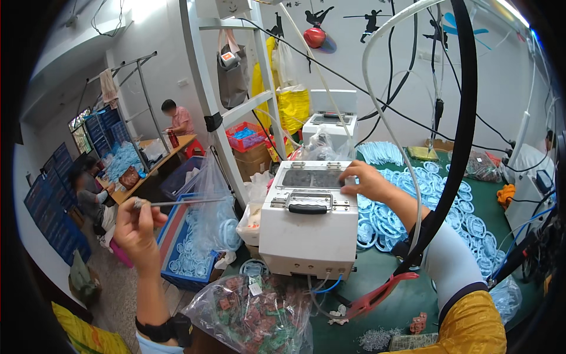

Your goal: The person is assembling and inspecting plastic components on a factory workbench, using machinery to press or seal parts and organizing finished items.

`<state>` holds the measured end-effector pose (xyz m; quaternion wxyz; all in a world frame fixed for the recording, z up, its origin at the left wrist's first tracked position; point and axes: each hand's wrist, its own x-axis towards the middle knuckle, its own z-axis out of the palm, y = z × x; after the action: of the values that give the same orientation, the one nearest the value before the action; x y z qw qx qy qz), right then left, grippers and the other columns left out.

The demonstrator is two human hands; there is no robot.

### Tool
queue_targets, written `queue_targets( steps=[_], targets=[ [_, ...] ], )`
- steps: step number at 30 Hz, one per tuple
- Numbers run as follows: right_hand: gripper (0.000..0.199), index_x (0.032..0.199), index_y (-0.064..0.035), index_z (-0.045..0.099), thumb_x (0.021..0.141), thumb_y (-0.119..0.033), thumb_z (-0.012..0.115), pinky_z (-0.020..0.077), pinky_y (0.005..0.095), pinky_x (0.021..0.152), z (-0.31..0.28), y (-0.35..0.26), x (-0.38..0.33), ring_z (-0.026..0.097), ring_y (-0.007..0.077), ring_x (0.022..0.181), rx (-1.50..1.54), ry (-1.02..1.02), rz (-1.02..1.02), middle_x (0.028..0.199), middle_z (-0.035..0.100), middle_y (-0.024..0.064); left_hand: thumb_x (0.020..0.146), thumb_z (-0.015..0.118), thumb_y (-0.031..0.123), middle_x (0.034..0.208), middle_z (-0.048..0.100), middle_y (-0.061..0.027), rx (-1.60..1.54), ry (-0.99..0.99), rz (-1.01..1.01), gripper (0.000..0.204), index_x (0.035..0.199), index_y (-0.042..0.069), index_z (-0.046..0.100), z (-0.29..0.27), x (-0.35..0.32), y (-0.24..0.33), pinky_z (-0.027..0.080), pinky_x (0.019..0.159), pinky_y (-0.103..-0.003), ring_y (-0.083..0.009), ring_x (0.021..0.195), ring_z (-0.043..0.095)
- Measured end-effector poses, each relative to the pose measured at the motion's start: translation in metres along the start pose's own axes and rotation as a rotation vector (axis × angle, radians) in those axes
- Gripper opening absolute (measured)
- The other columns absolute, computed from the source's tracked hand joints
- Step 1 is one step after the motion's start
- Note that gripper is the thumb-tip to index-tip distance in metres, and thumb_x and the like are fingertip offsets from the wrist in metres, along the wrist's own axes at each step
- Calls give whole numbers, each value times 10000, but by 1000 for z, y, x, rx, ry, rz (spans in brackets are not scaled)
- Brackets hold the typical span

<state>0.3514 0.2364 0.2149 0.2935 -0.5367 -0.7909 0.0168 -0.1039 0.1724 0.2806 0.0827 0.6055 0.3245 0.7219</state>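
Note:
My left hand [139,233] is raised at the left with its fingers pinched round a thin metal rod-like tool [188,202]. The tool points right, across a clear plastic bag [203,171]; its exact kind is too small to tell. In the middle stands a white box-shaped machine [308,245] with a dark window and a black handle [308,209] on its closed lid. My right hand [371,182] lies on the right side of that lid, fingers apart and slightly bent, gripping nothing visible. Many light-blue plastic rings [454,203] are heaped beyond my right forearm.
A clear bag of red and green parts [250,312] lies in front of the machine. A blue crate [187,277] of light-blue pieces is at the left. A thick black hose [466,106] hangs before my right arm. Two people sit at a far table [154,168].

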Motion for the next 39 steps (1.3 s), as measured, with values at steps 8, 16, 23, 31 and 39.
queue_targets(
  steps=[8,16,23,31,39],
  targets=[
    [191,996,-44,643,827,-121,686,509,391,711,0,11,36,629,326,863,-38,475,-20,994,639,137,915,534,112,771,571,-99,-77,111,-24,156,1008,-13,533,-47,-51,45,512,488,-261,-148,557,573],
    [458,1239,-72,573,876,-339,656,457,409,920,12,13,33,597,346,1070,-267,376,-5,1151,642,161,886,511,176,748,529,-81,-131,196,-356,161,943,26,497,-68,-119,74,493,402,-270,-143,548,544],
    [110,910,36,630,901,-69,602,446,276,618,-21,-39,-184,546,120,647,255,543,395,696,586,83,809,476,63,711,604,-174,-550,-175,-950,121,894,-18,505,-43,-225,59,584,449,-378,-243,569,630],
    [452,1282,-66,556,873,-221,671,499,400,737,37,-152,-380,636,278,803,313,-349,159,959,654,108,887,531,123,856,660,-238,-937,-412,-1346,191,1011,-19,500,32,-362,70,612,617,-421,-354,700,695],
    [410,1240,-147,601,844,-51,639,492,375,545,6,-133,-456,602,283,637,198,-223,406,760,577,80,914,573,81,1151,613,-227,-701,-691,-1251,385,1277,-3,476,62,-413,94,557,827,-370,-313,957,668]
  ],
)
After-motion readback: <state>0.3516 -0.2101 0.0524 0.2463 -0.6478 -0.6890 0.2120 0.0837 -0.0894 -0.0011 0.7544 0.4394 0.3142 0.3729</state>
